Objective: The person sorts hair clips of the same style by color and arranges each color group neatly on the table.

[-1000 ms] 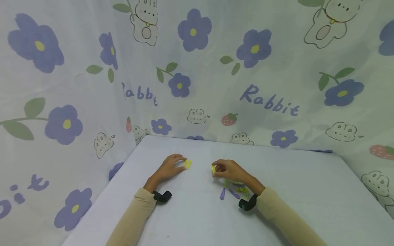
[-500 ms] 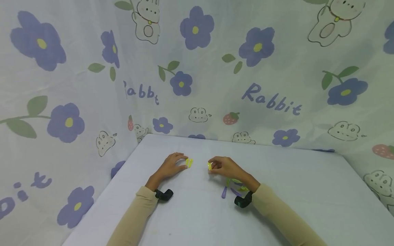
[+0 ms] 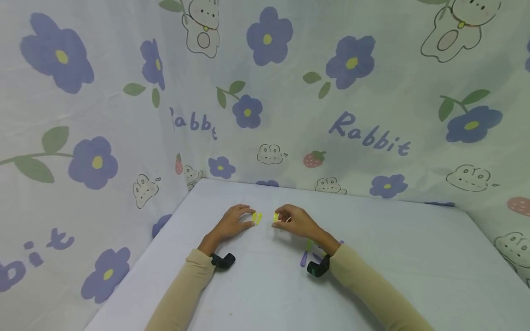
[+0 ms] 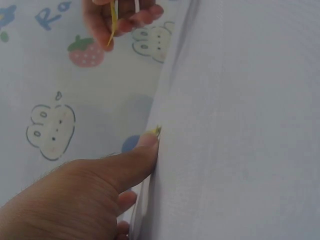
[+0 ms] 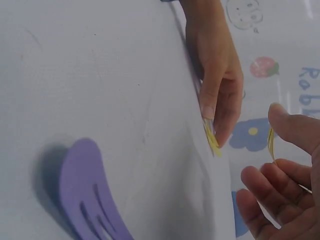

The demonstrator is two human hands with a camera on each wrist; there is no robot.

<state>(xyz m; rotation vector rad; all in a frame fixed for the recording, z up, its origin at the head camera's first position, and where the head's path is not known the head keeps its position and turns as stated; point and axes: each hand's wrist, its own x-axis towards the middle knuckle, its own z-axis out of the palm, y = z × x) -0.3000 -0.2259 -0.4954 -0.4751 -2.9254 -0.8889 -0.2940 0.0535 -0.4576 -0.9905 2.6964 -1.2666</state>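
My left hand [image 3: 229,223] rests low over the white table, thumb and fingers pinching at slim yellow hair clips [image 3: 259,219]. In the right wrist view these clips [image 5: 212,137] stick out past the left thumb, lying side by side. To the right, my right hand [image 3: 300,223] pinches another yellow hair clip [image 3: 276,217] between thumb and fingertip. Seen edge-on in the right wrist view, that clip [image 5: 271,142] looks thin and bowed. A narrow gap separates the two hands. Only a small yellow tip [image 4: 158,130] shows beyond the left thumb in the left wrist view.
Under the right forearm lie purple hair clips [image 3: 304,258] and yellow-green ones, partly hidden by the wrist. One slotted purple clip [image 5: 90,187] looms close in the right wrist view. A printed curtain [image 3: 290,138] hangs behind and left of the table [image 3: 256,285].
My right hand has moved left and slightly away, carrying its yellow hair clip closer to the left hand. The left hand stays almost still at its clips.
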